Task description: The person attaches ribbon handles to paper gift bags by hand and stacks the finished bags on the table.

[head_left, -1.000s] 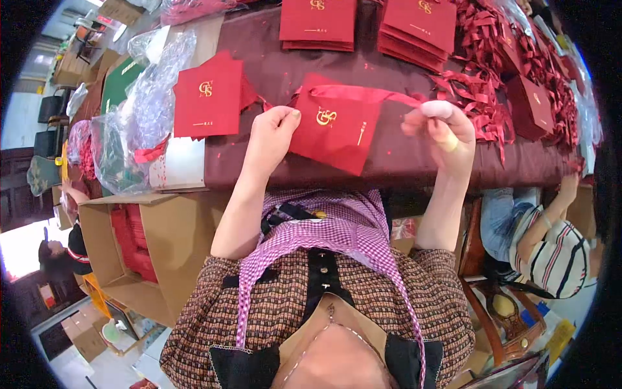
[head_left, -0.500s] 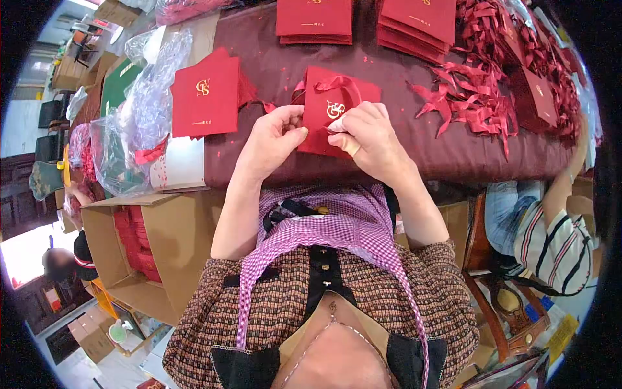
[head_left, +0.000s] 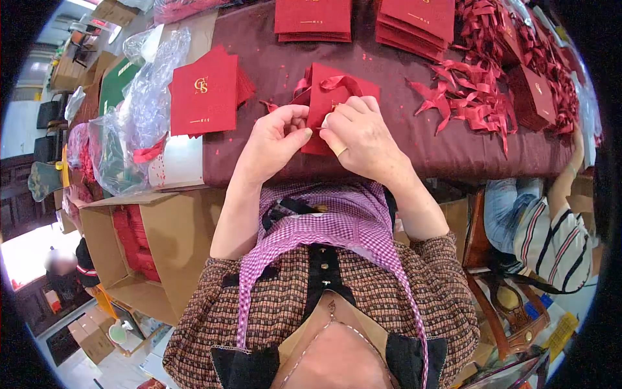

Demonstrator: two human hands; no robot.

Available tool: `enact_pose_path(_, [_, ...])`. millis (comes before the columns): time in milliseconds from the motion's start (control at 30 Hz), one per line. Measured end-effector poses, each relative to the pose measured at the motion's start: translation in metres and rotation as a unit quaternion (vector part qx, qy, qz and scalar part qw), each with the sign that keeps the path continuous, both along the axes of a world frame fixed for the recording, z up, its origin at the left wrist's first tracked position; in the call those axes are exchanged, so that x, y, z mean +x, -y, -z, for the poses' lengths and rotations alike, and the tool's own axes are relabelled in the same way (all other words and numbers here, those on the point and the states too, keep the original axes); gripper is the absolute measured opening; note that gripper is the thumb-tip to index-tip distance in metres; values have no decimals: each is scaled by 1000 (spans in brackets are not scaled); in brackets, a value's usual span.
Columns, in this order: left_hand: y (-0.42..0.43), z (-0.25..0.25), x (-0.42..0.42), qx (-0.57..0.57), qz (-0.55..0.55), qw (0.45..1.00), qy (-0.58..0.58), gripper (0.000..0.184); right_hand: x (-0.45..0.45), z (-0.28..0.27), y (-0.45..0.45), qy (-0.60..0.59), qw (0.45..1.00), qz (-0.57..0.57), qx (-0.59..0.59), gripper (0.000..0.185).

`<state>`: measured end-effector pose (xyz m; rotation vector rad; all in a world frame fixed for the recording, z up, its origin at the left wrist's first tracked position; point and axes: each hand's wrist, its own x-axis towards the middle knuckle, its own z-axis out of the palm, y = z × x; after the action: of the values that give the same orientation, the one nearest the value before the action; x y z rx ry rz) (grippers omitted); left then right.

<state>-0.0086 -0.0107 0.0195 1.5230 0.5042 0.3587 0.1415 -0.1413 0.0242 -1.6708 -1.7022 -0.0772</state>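
A red card or small bag with gold print lies tilted under my hands, a red ribbon looped across its upper part. My left hand pinches its left edge between thumb and fingers. At its right side my right hand is closed, with finger and thumb together near the middle of the red piece; what they pinch is too small to name. White and yellowish wraps show on two of its fingers. A stack of red pieces lies left of my hands.
Two more red stacks stand at the back. Loose red ribbons are heaped at the right. Plastic wrap covers the left end. An open carton is below left. Another person in a striped shirt sits at the right.
My right hand has come in from the right to the red piece, and the ribbon, earlier stretched out to the right, is now looped. My left hand remains at the left edge.
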Motion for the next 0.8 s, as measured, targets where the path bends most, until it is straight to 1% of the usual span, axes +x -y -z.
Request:
enact_pose_path(133, [4,-4,2,25,-5,1000,10,30,-1,0,-2,-3,1000,-3,-1,11])
enact_pose_path(200, [6,-5,2,29,-6,1000,7,28,-1,-1,-3,19,1000,6,-9,12])
enact_pose_path(333, [9,-1,3,91,-32,995,-21,25,-5,2,-5,33,999,14,9,12])
enact_pose_path(367, [9,1,3,113,-40,992,-31,25,-8,2,-5,68,997,28,9,11])
enact_pose_path(433, [16,-1,6,138,-42,990,-9,24,-15,5,-5,137,989,52,13,10])
enact_pose_path(467, [17,-3,5,147,-45,988,-21,24,-14,5,-5,137,989,52,12,10])
enact_pose_path(500, [17,-1,4,147,-45,988,-21,24,-13,5,-4,125,991,50,1,10])
enact_pose_path(567, [14,4,4,112,-43,993,-14,24,-7,4,-3,113,992,49,-8,10])
enact_pose_path(633, [11,1,1,93,-29,995,-17,24,4,0,1,2,1000,-10,-19,13])
enact_pose_path(667, [8,-1,0,73,-16,997,-20,24,7,-6,3,-22,999,-21,-43,15])
enact_pose_path(700, [5,2,-1,93,10,995,14,25,9,-7,4,-19,999,-24,-42,15])
enact_pose_path(733, [4,3,-1,94,7,995,16,25,10,-7,5,-25,998,-31,-45,15])
enact_pose_path(800, [3,5,0,209,48,977,15,25,11,-7,6,-29,998,-40,-49,15])
